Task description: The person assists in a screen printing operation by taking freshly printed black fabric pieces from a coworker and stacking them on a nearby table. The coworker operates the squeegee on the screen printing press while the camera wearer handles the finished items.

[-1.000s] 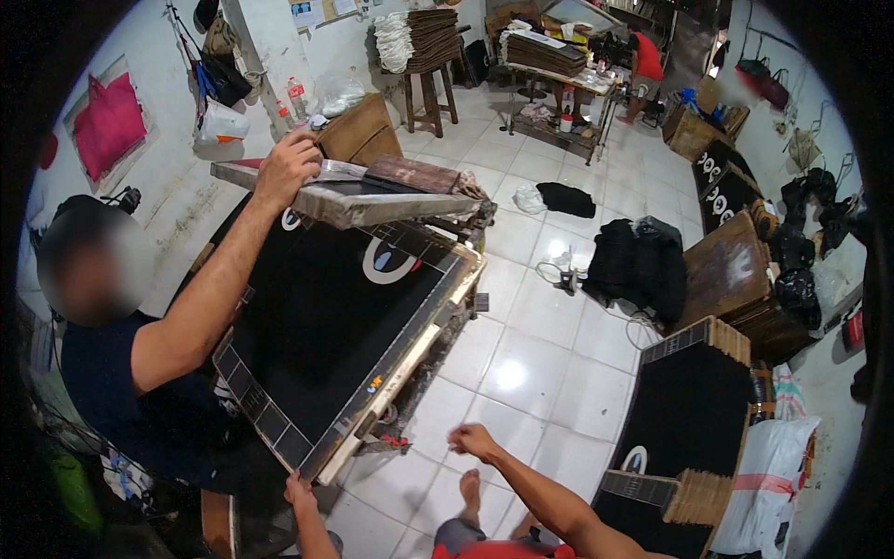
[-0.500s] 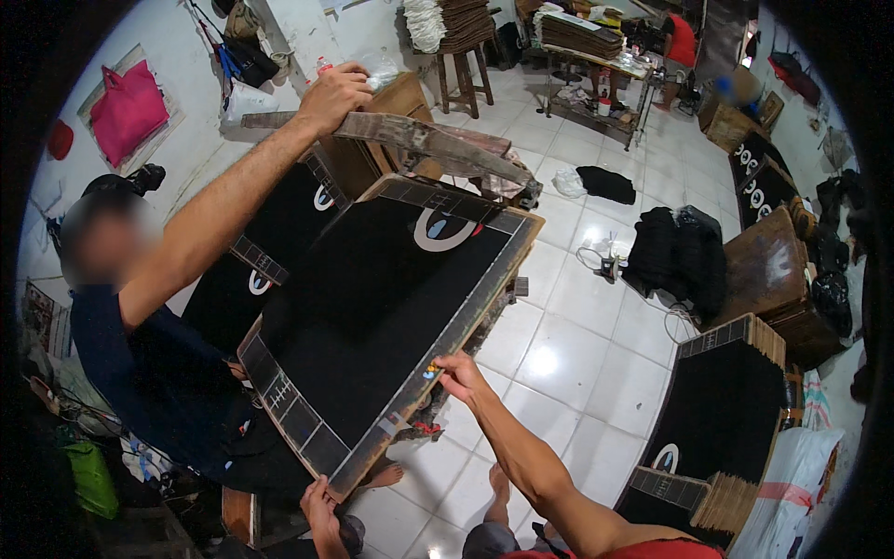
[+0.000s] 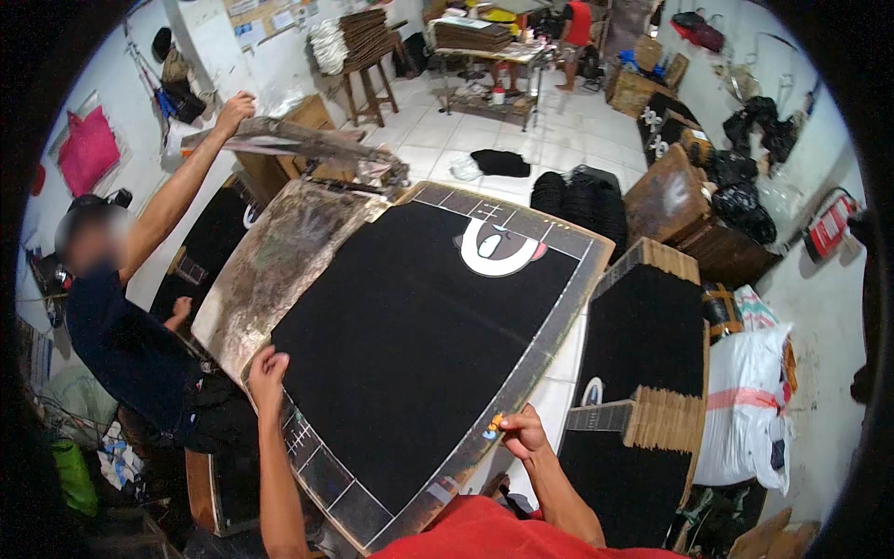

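Note:
A large board [image 3: 410, 335] covered with black fabric is tilted in front of me. A printed white-ringed eye [image 3: 490, 244] shows near its far edge, and grid-lined strips run along two of its ends. My left hand [image 3: 268, 371] is closed at the board's left edge, fingers curled over it. On the right long edge, my right hand [image 3: 524, 434] pinches the board beside a small orange-and-blue mark. Beyond the board lies a stained, pale work table [image 3: 279, 252], partly covered by it. A co-worker's raised hand [image 3: 237, 110] is on a hinged wooden frame [image 3: 289, 140] over that table.
On the right stand stacked boards with black fabric [image 3: 643, 326] and a white sack [image 3: 745, 410]. Dark bundles [image 3: 582, 205] sit on the tiled floor. The co-worker [image 3: 130, 298] stands at the left. Farther back are a stool with a pile [image 3: 368, 88] and another person [image 3: 575, 33].
The board has shifted toward me and right, off the work table, whose stained top now shows. My left hand moved from the near corner up the left edge. My view turned right.

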`<state>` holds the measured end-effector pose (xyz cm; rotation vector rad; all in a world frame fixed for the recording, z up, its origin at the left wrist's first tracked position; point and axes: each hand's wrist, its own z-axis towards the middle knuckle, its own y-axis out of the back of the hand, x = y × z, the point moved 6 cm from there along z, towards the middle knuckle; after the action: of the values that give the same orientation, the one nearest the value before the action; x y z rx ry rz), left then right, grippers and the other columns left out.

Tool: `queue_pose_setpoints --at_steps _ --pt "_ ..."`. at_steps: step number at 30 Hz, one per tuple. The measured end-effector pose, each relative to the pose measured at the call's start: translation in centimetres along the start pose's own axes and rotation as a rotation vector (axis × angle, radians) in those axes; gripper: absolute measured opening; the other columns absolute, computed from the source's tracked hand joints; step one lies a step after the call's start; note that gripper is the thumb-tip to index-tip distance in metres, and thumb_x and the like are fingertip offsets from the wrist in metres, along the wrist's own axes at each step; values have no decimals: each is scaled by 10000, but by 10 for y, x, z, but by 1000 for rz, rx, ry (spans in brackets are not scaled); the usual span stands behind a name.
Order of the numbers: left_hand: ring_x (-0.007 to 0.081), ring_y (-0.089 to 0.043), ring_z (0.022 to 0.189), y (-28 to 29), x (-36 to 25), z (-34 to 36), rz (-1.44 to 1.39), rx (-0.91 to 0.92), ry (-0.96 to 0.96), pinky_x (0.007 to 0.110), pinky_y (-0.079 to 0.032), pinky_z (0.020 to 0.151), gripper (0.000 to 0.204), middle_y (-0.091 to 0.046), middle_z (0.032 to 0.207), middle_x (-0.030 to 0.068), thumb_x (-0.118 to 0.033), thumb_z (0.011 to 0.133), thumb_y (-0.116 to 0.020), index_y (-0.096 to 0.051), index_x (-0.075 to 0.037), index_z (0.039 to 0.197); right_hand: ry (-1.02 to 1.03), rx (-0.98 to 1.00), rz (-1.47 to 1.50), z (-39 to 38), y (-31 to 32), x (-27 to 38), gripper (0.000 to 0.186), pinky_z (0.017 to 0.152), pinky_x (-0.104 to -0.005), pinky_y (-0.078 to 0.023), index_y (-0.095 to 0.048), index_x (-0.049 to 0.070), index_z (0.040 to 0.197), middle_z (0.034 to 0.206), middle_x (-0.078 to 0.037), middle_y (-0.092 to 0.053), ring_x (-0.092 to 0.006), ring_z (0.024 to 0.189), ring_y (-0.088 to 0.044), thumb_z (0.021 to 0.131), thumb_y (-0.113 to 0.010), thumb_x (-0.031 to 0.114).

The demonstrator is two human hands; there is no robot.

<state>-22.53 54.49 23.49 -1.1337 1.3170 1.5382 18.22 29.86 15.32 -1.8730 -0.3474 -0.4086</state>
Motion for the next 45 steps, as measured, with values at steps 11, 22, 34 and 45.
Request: queue_pose_setpoints --at_steps 11,22,34,45 --pt "280 -519 1120 -226 -230 70 430 271 -544 350 -393 947 684 -544 1194 205 -286 679 -757 -485 33 1220 238 111 210 -153 53 65 390 826 -476 -496 -648 4 952 933 -160 -661 -316 858 -647 580 -589 -99" --pt "58 -482 505 -318 -364 66 95 599 -371 214 -360 464 312 -573 634 1 -326 729 -752 -620 -45 705 274 38 177 -163 103 54 357 795 -409 -509 -654 21 930 902 -146 -665 -289 835 -649 605 -629 -123" --pt "199 -599 561 -363 -314 -68 147 852 -1046 318 -464 532 408 -617 628 99 -416 610 -792 -635 -46 681 295 -399 -1662 -141 -38 53 443 927 -357 -425 -573 14 1137 1118 -180 -593 -303 1069 -560 711 -649 108" --pt "192 -561 759 -414 -201 -184 208 1450 -1644 326 -409 677 329 -555 746 34 -338 631 -725 -533 -96 743 221 -461 -2104 -19 -72 145 226 624 -477 -471 -562 -12 874 668 -233 -589 -411 682 -597 760 -622 174"
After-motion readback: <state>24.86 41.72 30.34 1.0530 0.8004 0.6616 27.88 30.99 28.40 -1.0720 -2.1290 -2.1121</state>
